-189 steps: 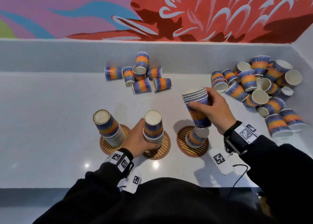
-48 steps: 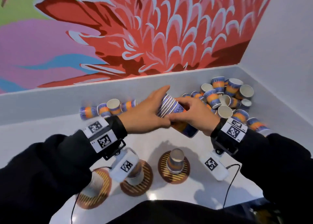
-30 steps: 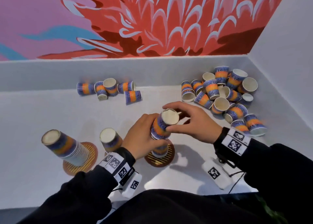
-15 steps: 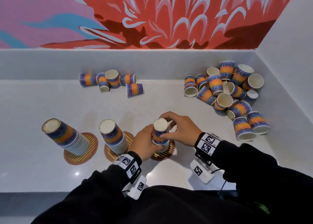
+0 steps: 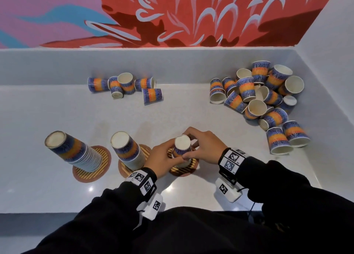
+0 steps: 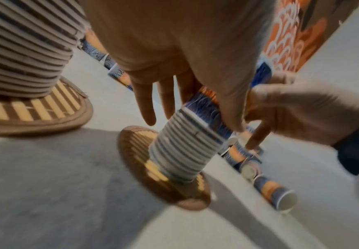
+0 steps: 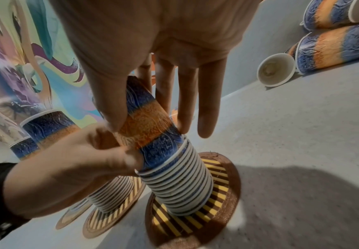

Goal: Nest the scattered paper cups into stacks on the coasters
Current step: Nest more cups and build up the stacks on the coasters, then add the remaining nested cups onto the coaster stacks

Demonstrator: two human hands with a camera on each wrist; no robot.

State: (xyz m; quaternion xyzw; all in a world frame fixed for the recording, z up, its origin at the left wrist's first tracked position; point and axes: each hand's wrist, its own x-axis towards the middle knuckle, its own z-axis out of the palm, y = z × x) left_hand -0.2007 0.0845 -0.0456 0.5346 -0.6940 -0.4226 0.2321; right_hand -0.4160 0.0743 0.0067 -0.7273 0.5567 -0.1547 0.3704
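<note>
Three upside-down stacks of blue-and-orange paper cups stand on round striped coasters. The left stack and middle stack stand free and lean left. The right stack sits on the right coaster. My left hand grips that stack from the left. My right hand pinches its top cup between thumb and fingers from the right. Loose cups lie in a small group at the back and a big pile at the right.
The grey counter ends at a low back ledge and a right-hand wall, both close to the cup piles. The front edge runs just below my wrists. The middle stack's coaster lies right beside my left hand.
Both hands carried a nested bundle of cups down onto the cups on the right coaster. In the last half second they have held it there and hardly moved.
</note>
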